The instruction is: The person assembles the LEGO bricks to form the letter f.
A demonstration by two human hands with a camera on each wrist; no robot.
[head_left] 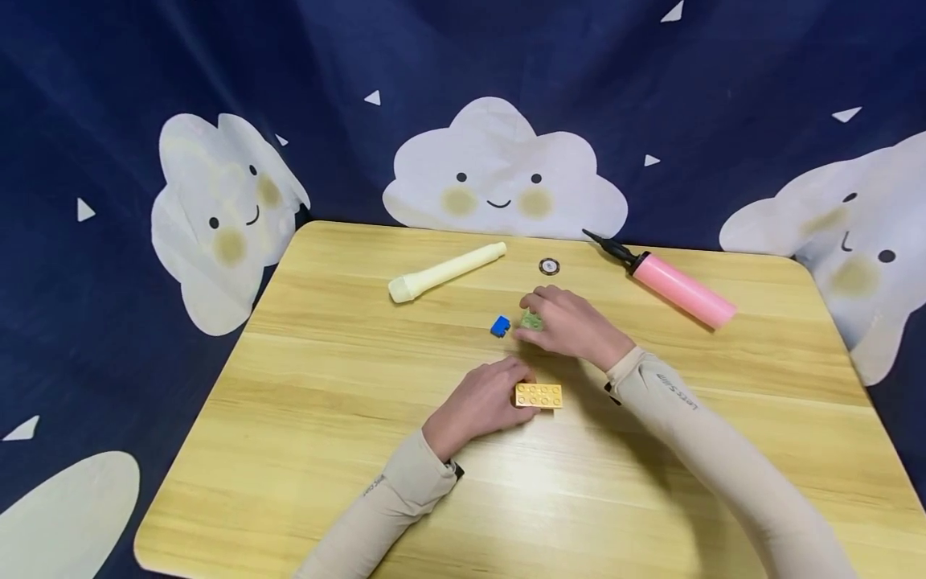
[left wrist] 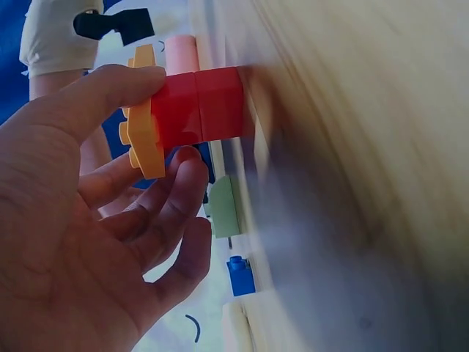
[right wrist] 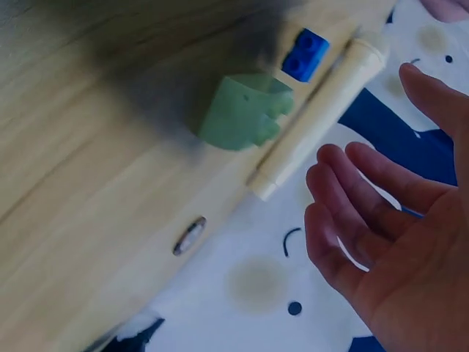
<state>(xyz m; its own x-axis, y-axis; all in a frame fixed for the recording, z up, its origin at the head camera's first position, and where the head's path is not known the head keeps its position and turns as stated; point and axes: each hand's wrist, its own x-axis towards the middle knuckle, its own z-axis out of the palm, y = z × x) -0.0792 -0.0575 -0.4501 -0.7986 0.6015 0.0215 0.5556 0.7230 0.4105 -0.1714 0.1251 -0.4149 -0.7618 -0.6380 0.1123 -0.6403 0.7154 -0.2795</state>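
Observation:
My left hand [head_left: 483, 402] grips a small stack of toy building bricks between thumb and fingers. On top of the stack is a yellow-orange brick [head_left: 538, 396]; red bricks [left wrist: 199, 107] show beneath it in the left wrist view, close to the tabletop. Over a light green brick [head_left: 531, 321] hovers my right hand [head_left: 576, 328], its fingers spread and loosely bent. The right wrist view shows a gap between those fingers and the green brick, which has a curved side and studs. A small blue brick [head_left: 500, 326] lies just left of the green one.
Behind the bricks lies a pale yellow toy microphone [head_left: 448, 273] on the wooden table [head_left: 304, 418]. A round chip [head_left: 550, 266] sits near the back edge. To its right is a pink hand pump [head_left: 683, 291] with a black nozzle. A dark blue cloud-print curtain [head_left: 333, 153] hangs behind.

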